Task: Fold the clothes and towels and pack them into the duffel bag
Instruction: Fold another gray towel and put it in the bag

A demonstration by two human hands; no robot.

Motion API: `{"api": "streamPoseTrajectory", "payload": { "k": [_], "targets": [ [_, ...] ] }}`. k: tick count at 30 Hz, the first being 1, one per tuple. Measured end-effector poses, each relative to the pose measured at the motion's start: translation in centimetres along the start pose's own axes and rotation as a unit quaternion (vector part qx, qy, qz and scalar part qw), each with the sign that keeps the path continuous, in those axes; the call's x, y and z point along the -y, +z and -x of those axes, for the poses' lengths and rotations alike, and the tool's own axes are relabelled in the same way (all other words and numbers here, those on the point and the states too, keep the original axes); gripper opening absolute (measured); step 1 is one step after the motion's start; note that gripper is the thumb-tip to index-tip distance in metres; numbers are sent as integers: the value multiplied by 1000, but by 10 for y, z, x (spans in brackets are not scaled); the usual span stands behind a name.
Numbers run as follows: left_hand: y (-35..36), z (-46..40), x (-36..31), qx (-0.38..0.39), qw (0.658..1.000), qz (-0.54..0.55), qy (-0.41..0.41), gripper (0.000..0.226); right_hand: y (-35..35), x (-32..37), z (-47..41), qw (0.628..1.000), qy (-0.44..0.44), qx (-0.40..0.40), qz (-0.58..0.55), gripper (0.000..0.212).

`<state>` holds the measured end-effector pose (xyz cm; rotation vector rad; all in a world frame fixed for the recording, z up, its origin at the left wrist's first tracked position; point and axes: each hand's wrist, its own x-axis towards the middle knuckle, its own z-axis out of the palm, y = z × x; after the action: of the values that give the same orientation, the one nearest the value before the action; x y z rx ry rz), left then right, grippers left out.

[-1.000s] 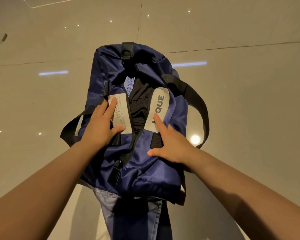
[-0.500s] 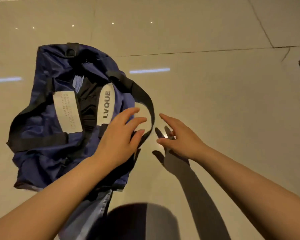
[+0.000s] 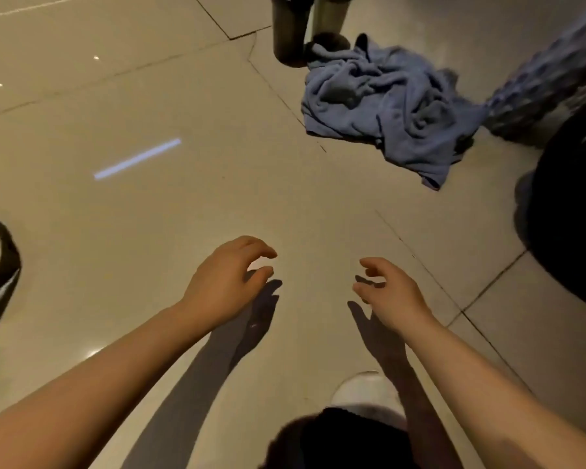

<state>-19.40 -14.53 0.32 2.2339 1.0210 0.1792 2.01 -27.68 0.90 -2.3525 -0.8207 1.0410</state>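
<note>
A crumpled blue-grey towel (image 3: 386, 99) lies on the tiled floor at the upper right. Only a black strap loop of the duffel bag (image 3: 4, 265) shows at the left edge; the rest of the bag is out of view. My left hand (image 3: 227, 282) hovers above bare floor at the centre, fingers loosely curled, holding nothing. My right hand (image 3: 389, 292) hovers beside it to the right, fingers also relaxed and empty. Both hands are well short of the towel.
Two dark cylindrical legs (image 3: 301, 25) stand behind the towel. A blurred grey patterned fabric (image 3: 542, 79) and a large dark mass (image 3: 572, 214) fill the right side. My white shoe (image 3: 366, 394) shows at the bottom.
Both hands left the duffel bag and swung right. The view turned right, so the bag slid off to the left edge and the blue-grey towel came into sight.
</note>
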Motion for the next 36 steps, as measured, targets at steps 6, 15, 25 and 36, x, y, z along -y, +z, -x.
{"api": "streamPoseTrajectory", "payload": {
  "k": [6,15,25,36],
  "targets": [
    [38,-78,-42,133,989,-63,-31,102,-33,-51,-8,987,44,-108,-114,33],
    [57,-222,-48,-6,976,-171,-134,85,-84,-20,-98,976,8,-127,-177,36],
    [107,-247,-29,-30,960,-205,-191,76,-170,38,-204,991,-80,-109,7,46],
    [114,-249,-23,-41,953,-228,-197,75,-154,91,-315,987,-60,-126,85,50]
  ]
}}
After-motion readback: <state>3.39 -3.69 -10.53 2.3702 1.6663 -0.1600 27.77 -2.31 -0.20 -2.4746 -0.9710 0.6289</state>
